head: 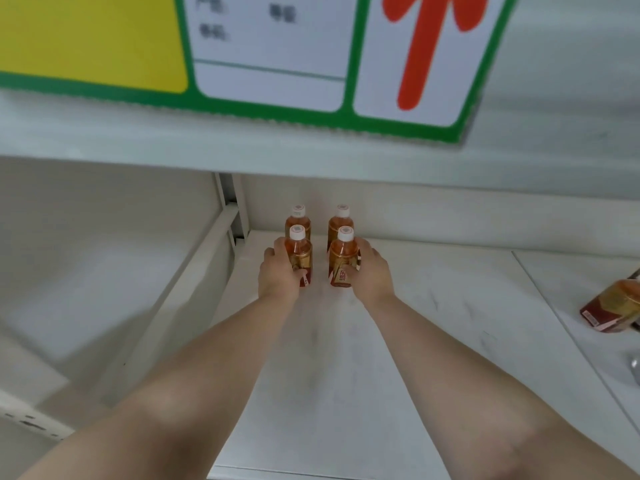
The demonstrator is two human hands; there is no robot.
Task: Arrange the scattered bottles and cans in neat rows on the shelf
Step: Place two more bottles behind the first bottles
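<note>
Lying cut off at the right edge, well right of both hands: one bottle (613, 306), w/ a blurred grey thing below it. Sign (242, 53) text unreadable. Left hand (280, 271) grips front-left bottle (300, 254), right hand (371, 271) grips front-right bottle (343, 258); arms outstretched, two back bottles (298, 220) just beyond on shelf (329, 393).

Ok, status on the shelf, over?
Left hand and right hand each grip a front tea bottle. Two bottles upright behind. One stray bottle lying far right. Nothing blocking.
</note>
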